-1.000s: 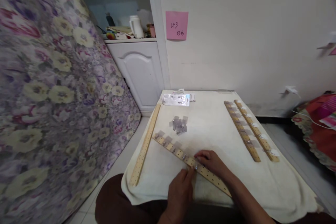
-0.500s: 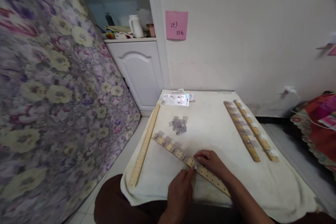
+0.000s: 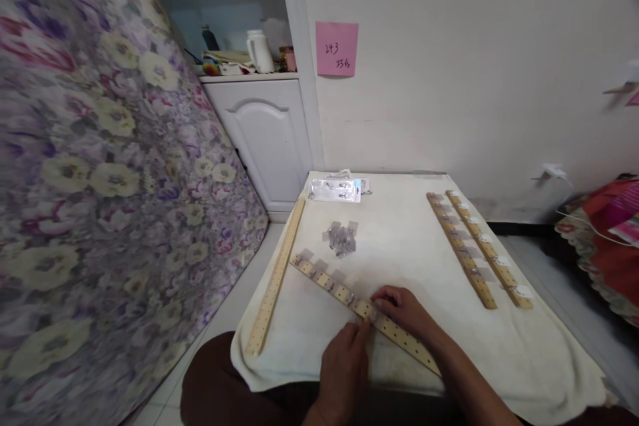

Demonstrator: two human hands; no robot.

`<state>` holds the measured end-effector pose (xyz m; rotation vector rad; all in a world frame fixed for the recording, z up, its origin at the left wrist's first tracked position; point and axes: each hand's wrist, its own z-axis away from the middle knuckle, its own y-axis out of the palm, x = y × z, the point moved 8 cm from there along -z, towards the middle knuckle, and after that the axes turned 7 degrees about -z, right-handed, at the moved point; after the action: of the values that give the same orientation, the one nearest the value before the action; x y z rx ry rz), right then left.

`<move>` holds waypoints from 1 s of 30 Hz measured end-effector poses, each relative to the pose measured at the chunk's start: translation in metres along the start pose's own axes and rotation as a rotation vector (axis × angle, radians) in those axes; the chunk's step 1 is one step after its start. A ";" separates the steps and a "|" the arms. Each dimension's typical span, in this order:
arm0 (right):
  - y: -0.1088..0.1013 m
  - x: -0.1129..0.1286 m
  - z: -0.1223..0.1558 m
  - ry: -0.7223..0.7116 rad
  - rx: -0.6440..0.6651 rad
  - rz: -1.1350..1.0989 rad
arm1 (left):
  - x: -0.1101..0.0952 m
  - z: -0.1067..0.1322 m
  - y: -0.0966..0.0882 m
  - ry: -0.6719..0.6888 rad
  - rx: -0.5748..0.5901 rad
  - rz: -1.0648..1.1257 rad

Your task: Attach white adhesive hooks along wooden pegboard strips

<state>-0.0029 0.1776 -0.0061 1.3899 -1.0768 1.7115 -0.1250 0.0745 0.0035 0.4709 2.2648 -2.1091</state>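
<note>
A wooden strip with drilled holes (image 3: 344, 293) lies slantwise on the cloth in front of me. Small metal clips with clear plastic tabs (image 3: 330, 284) sit along its left half. My left hand (image 3: 344, 363) is closed at the strip's near edge, its thumb and fingertips against the wood beside a clip. On the far edge, my right hand (image 3: 399, 306) has its fingers curled together at the same spot; the tab they seem to pinch is mostly hidden. Beyond the strip lies a pile of loose clips with clear tabs (image 3: 341, 239).
Another perforated strip (image 3: 277, 273) lies along the table's left side. Two strips fitted with clips (image 3: 462, 249) (image 3: 489, 246) rest at the right. Clear plastic packaging (image 3: 334, 190) lies at the back edge, near the wall. A floral curtain (image 3: 124, 180) hangs at the left.
Both hands stay at the same place on the strip, with only slight finger movement. The whole view has shifted very slightly.
</note>
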 end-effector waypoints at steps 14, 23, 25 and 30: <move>0.004 -0.006 0.002 0.053 0.010 -0.085 | -0.001 -0.001 0.000 -0.015 0.028 -0.022; 0.002 -0.004 0.000 0.053 -0.008 -0.017 | -0.001 0.000 0.001 0.010 -0.010 -0.021; 0.002 -0.003 0.000 0.054 -0.008 -0.025 | -0.001 0.000 0.002 0.012 -0.007 -0.015; 0.003 -0.003 0.000 0.055 -0.007 -0.068 | -0.001 0.001 0.004 0.008 -0.002 -0.014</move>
<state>-0.0054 0.1763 -0.0099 1.3524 -0.9936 1.6860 -0.1238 0.0739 0.0000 0.4662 2.2810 -2.1154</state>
